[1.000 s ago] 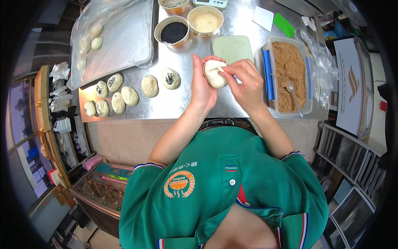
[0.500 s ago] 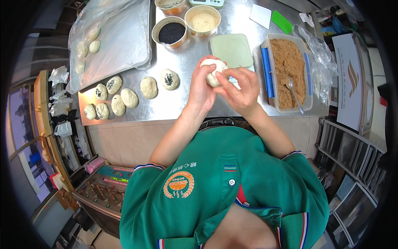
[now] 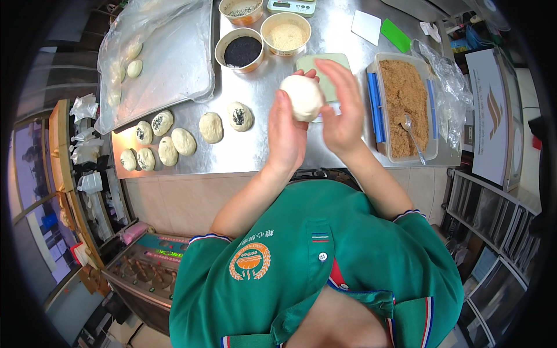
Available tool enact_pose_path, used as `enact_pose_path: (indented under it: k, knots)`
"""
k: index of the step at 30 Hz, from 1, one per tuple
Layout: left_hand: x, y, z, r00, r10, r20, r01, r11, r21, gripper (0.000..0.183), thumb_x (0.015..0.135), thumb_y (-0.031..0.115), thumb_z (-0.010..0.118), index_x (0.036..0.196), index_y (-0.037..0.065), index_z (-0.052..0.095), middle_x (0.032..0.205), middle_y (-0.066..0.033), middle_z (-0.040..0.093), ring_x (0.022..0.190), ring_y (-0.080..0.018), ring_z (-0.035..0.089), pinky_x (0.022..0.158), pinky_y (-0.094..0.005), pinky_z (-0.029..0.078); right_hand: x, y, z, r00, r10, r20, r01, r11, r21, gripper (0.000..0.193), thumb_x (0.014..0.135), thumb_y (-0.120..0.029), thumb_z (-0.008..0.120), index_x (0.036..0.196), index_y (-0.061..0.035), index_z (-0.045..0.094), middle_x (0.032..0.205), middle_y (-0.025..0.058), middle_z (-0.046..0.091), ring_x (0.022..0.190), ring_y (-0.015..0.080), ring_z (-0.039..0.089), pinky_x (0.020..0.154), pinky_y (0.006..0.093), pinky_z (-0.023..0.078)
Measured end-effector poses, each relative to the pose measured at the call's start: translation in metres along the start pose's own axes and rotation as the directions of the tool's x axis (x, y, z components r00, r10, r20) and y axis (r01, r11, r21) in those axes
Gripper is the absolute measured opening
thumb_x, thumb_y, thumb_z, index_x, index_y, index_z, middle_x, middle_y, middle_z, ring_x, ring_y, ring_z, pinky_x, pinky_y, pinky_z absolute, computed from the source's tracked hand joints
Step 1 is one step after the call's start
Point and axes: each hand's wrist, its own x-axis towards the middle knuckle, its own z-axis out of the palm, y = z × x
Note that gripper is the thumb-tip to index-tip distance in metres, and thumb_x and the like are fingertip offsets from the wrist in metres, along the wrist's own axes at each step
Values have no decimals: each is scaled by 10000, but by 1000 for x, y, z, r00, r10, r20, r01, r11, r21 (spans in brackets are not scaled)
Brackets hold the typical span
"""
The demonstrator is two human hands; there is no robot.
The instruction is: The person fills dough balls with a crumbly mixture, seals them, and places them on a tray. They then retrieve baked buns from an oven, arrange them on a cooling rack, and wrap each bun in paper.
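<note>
A smooth white dough ball (image 3: 303,97) rests in my left hand (image 3: 286,134), whose thumb and fingers curl around it. My right hand (image 3: 344,119) is raised close beside the ball, fingers stretched out and holding nothing. Behind my hands lies a pale green square plate (image 3: 335,65), partly hidden by them. To the left, several dough buns stand on the steel table; one bun (image 3: 239,117) has black seeds on top, and a plain bun (image 3: 210,127) sits next to it.
A bowl of black seeds (image 3: 243,52), a bowl of pale seeds (image 3: 287,37) and a third bowl (image 3: 241,11) stand at the back. Right is a tub of brown crumbly filling (image 3: 401,87) with a spoon (image 3: 413,136). A plastic-covered tray (image 3: 168,64) lies far left.
My right fingers have let go of the dough's top and opened out to the right. The ball now shows a smooth rounded face in my left hand.
</note>
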Motion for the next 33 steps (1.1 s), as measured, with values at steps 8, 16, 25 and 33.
enact_pose_path:
  k: [8, 16, 25, 33]
  knots:
    - [24, -14, -35, 943, 312, 117, -333, 866, 372, 752, 1013, 572, 187, 1439, -35, 308, 1441, -171, 398, 1337, -256, 386, 1113, -373, 281, -19, 15, 48, 998, -10, 64, 7, 999, 44, 706, 909, -501, 549, 1397, -7, 428, 1445, 207, 400, 1379, 403, 312, 1108, 624, 114]
    - [110, 15, -99, 902, 63, -426, 60, 961, 268, 496, 964, 540, 499, 882, 61, 595, 709, -12, 577, 611, -114, 555, 556, -284, 458, -44, 44, 44, 880, 155, 448, -179, 984, 11, 587, 830, -210, 700, 1323, 11, 470, 1315, 193, 469, 1203, 377, 468, 999, 423, 409]
    - [230, 14, -87, 988, 137, 68, -134, 560, 818, 409, 896, 218, 656, 1186, -42, 531, 1048, -183, 657, 946, -280, 659, 817, -369, 519, -105, 108, 56, 527, 153, 836, -206, 977, -49, 248, 843, -227, 678, 993, -30, 665, 979, 111, 633, 911, 307, 622, 766, 403, 518]
    - [290, -36, -90, 955, -34, 295, -293, -261, 920, 431, 841, 182, 693, 1156, -40, 502, 1109, -278, 592, 1020, -420, 607, 848, -465, 495, -83, 120, 36, 745, 184, 641, -166, 982, -89, 167, 831, -162, 675, 941, -36, 671, 886, 94, 630, 839, 282, 626, 739, 389, 515]
